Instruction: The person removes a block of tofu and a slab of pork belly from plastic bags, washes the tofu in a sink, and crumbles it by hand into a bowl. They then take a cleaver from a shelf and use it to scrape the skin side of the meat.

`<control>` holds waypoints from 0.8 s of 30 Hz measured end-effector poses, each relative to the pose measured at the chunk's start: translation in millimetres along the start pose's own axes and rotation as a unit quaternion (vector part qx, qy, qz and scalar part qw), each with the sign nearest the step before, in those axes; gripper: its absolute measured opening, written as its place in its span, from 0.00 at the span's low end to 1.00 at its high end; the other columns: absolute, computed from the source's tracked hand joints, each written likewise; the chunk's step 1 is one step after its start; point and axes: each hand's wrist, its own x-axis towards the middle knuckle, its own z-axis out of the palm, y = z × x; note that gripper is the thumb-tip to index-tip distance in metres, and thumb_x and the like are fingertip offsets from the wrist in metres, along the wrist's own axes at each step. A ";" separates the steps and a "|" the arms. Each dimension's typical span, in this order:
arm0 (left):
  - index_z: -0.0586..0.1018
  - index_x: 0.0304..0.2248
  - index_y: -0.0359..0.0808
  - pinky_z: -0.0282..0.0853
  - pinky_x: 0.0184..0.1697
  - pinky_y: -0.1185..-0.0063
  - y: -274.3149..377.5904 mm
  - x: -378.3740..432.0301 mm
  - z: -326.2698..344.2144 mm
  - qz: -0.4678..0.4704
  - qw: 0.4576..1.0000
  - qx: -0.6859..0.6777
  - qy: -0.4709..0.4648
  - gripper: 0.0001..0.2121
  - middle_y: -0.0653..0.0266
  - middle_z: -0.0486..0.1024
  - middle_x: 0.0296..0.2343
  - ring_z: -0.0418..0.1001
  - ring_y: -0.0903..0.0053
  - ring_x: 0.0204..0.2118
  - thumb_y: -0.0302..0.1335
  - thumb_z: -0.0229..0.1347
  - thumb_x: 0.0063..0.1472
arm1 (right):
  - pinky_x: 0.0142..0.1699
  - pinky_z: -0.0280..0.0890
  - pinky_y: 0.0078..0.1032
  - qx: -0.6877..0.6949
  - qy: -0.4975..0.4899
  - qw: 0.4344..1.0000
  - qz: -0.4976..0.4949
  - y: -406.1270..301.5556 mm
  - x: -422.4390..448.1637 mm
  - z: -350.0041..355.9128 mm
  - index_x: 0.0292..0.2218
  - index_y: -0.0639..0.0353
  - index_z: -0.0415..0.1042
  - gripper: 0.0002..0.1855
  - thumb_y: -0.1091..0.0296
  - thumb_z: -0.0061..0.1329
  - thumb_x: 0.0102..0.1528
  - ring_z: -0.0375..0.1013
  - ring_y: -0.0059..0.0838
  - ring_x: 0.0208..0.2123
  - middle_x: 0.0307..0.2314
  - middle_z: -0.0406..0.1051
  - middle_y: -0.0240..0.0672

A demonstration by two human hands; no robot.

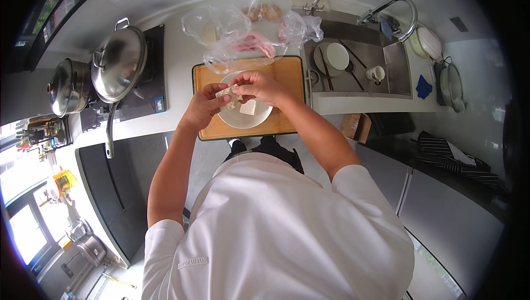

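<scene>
Over a white bowl (244,123) on a wooden cutting board (290,68), my left hand (203,107) and my right hand (258,88) both grip a pale, rough-surfaced piece of food (228,96), possibly tofu. Its left side lies between my left thumb and fingers, while my right fingertips pinch the upper right part. A smooth off-white block (248,107), which looks like tofu, rests inside the bowl below my right hand. Behind the board, clear plastic bags hold raw pinkish meat (254,42) and another pale block (208,34).
At the left, a lidded wok (120,64) and a lidded steel pot (70,87) stand by the black cooktop (155,60). The sink (397,64) at the right holds bowls (336,56), chopsticks (326,68) and a mug (374,74). Brown items (265,11) lie in a bag behind.
</scene>
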 end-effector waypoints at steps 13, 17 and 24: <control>0.75 0.52 0.38 0.74 0.57 0.72 -17.1 3.8 -5.0 0.028 0.972 -0.223 -0.064 0.19 0.65 0.78 0.44 0.77 0.71 0.50 0.24 0.64 0.63 | 0.48 0.77 0.28 0.346 0.033 0.937 -0.020 32.9 0.5 -6.7 0.50 0.58 0.75 0.16 0.65 0.56 0.61 0.78 0.28 0.41 0.41 0.77 0.33; 0.76 0.51 0.38 0.72 0.56 0.73 -23.2 4.2 -16.4 0.031 0.983 -0.181 -0.001 0.17 0.66 0.78 0.44 0.77 0.74 0.48 0.24 0.63 0.64 | 0.48 0.74 0.29 0.101 0.141 0.985 -0.004 52.7 10.7 -25.9 0.51 0.60 0.74 0.18 0.63 0.55 0.62 0.78 0.29 0.42 0.42 0.77 0.36; 0.75 0.51 0.34 0.73 0.53 0.78 -30.2 3.2 -19.0 0.024 0.995 -0.081 0.057 0.18 0.68 0.77 0.44 0.77 0.79 0.46 0.24 0.64 0.63 | 0.53 0.69 0.29 -0.258 0.134 0.955 -0.061 19.9 -1.4 7.1 0.55 0.66 0.72 0.30 0.55 0.62 0.58 0.76 0.30 0.46 0.46 0.77 0.40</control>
